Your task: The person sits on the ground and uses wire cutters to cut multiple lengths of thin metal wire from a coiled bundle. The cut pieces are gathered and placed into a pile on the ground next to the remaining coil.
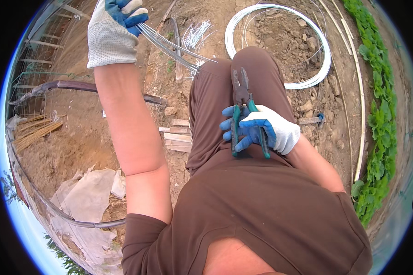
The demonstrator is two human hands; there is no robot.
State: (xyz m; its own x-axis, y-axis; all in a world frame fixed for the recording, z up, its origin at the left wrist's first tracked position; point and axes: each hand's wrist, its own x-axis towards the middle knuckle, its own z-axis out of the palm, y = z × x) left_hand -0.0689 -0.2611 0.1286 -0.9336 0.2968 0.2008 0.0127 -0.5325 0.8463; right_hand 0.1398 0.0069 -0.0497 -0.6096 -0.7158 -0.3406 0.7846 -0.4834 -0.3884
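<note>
My left hand (122,25), in a white knit glove with blue coating, is raised at the upper left and gripped around a bundle of cut metal wires (168,46). The wires slant down to the right, their far ends near my left knee. Over my lap, my right hand (261,129) wears a matching glove and holds green-handled pliers (241,89). Their jaws point away from me and stand a little apart, as do the handles. Beyond my knees lies a large coil of pale wire (230,32) on the soil.
A heap of short wire pieces (197,34) lies on the ground past my left knee. Wooden blocks (177,137) are stacked beside my left thigh. A curved dark pipe (69,85) passes under my left arm. Green leafy plants (382,113) line the right side, near long pale strips (360,103).
</note>
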